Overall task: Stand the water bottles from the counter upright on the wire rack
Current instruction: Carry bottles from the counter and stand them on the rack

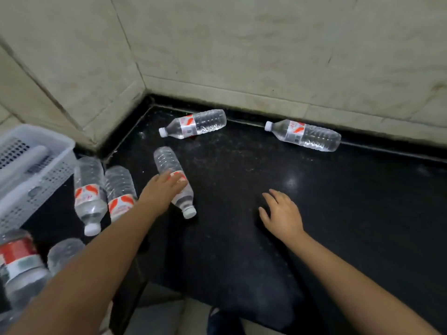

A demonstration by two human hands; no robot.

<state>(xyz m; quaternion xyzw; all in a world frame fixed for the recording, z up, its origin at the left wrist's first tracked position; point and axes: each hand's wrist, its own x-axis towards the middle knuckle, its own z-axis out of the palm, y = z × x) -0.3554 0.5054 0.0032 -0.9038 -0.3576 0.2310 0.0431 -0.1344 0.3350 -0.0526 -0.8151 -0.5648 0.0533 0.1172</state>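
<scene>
Closest to the camera, bottom left, there's a blurry clear plastic bottle with a red and white label (18, 258) and another clear one (64, 252) just beside it, both cut off by the left forearm, so can't tell what they're sitting on.

The right hand (281, 215) sits low over the glossy black stone surface (338, 201), fingers spread and relaxed, holding nothing; whether it touches is hard to say.

The left hand (163, 191) is reaching out and lies on the label area of a clear plastic water bottle lying on its side (170, 174), white cap pointing toward the camera. The fingers are draped over it rather than fully wrapped, as far as I can see.

Left of that, two more clear bottles with orange-and-white labels (88, 193) (119, 189) lie side by side, touching, next to a white perforated plastic basket (36, 180).

Further back, one bottle (193, 124) lies near the corner and another one (304, 135) along the beige tiled wall (266, 44), well apart, both on their sides.
</scene>
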